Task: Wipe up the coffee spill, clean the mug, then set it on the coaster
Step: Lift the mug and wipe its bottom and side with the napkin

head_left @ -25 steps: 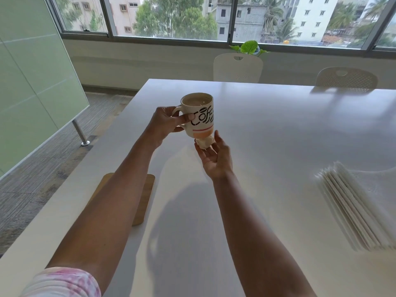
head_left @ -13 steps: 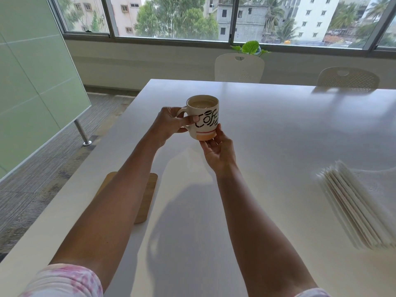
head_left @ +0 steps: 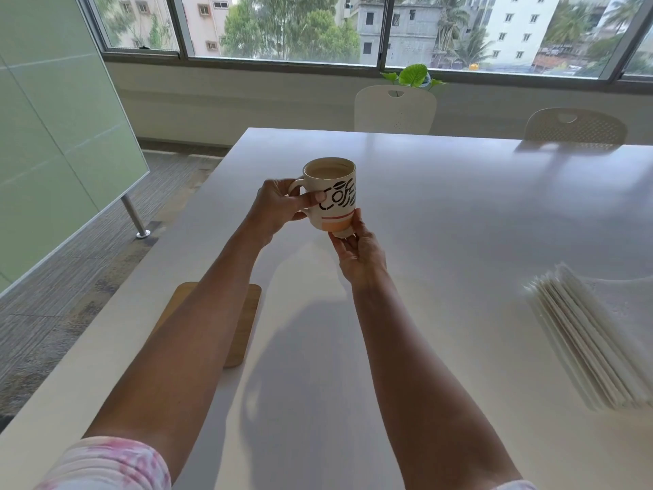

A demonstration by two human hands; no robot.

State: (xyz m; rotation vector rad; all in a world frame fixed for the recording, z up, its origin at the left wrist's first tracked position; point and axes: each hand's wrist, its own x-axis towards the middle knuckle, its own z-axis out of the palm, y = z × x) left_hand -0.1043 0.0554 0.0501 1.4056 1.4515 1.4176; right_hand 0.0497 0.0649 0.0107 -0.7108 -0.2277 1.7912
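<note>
Sleeve (head_left: 106,465): pink-and-white mottled fabric at the near left edge.
Coaster (head_left: 243,323): flat wooden slab with rounded corners, lay near the surface's left edge, partly hidden by the left forearm, well apart from the mug.
Napkins (head_left: 593,348): fanned stack of white folded paper, at the right.
Right hand (head_left: 360,252): fingers cupped the mug's base, thumb on its lower wall.
Left hand (head_left: 279,210): fingers curled at the handle, thumb pressed on the wall.
Mug (head_left: 332,196): glazed cream cylinder with black lettering and an orange band, was held upright above the surface, pale coffee inside.
Surface (head_left: 477,242): smooth, glossy white.
Room: two pale perforated chairs (head_left: 395,109), a leafy plant (head_left: 413,74), wide windows (head_left: 282,26), a frosted green panel (head_left: 53,136), grey carpet (head_left: 70,277).
</note>
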